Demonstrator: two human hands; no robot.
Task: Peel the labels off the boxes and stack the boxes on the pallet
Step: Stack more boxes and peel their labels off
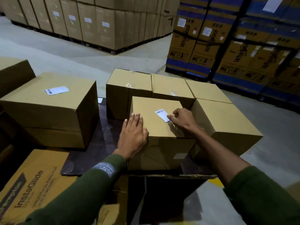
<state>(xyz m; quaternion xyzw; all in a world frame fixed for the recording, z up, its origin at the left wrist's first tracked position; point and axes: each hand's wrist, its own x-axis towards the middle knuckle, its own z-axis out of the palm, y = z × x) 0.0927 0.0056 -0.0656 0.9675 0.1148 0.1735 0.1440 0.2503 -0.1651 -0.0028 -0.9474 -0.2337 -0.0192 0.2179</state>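
A plain brown box (pixel 155 125) stands in front of me on the dark pallet sheet (pixel 100 140). Its top carries a white barcode label (pixel 161 113). My right hand (pixel 182 120) pinches the label's near right corner, which is lifted off the cardboard. Flat on the box's left top edge lies my left hand (pixel 134 132), fingers straight, pressing down. Several more plain boxes (pixel 170 86) stand behind and to the right of this one. To the left, another box (pixel 48 108) bears a white label (pixel 56 90) on its top.
A printed "InstaGlide" carton (pixel 30 185) lies at the lower left. Tall stacks of brown cartons (pixel 90 25) fill the back, and blue-and-brown Whirlpool cartons (pixel 235 51) stand at the right. Grey concrete floor (pixel 65 51) lies between them.
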